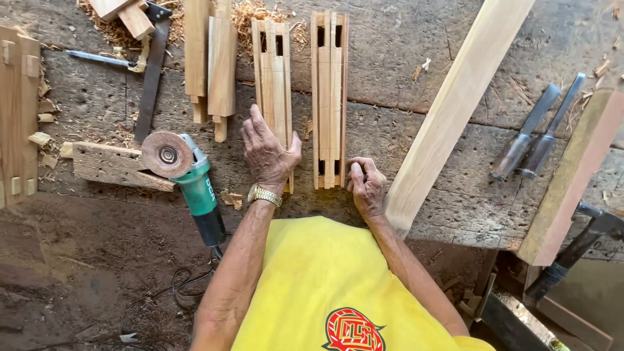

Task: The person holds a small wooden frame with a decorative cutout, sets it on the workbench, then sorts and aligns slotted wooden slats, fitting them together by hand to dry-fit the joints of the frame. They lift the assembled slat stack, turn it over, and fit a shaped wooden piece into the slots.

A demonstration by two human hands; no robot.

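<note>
- While the left hand (266, 155) lies flat on the near end of a slotted wooden frame piece (273, 84), its fingers are spread open and pressing down rather than wrapped round anything; a gold wristwatch (264, 194) sits on that wrist.
- The right hand (365, 186) is curled loosely, fingers bent in toward the palm, touching the bottom corner of a second slotted frame piece (329, 97); whether it pinches anything small I cannot tell.
- Both frame pieces lie side by side, lengthwise away from the person, near the middle of the desk (422, 52), with dark mortise slots showing at their ends.
- Just right of the right hand, a long pale timber beam (455, 104) runs diagonally up and away, its near end beside the knuckles.
- Left of the left hand, a green angle grinder (188, 179) with a sanding disc rests over a rough wooden block (107, 166), its cord dropping to the floor.
- Further up, more cut timber pieces (209, 58) lie among wood shavings (250, 10), with a dark metal square (151, 71) beside them.
- Far right, two chisels (530, 140) lie together on the desk, next to another thick plank (572, 175); a hammer (578, 244) leans below it.
- The desk is worn, grey and scarred; below it, bare dirt floor (78, 273).
</note>
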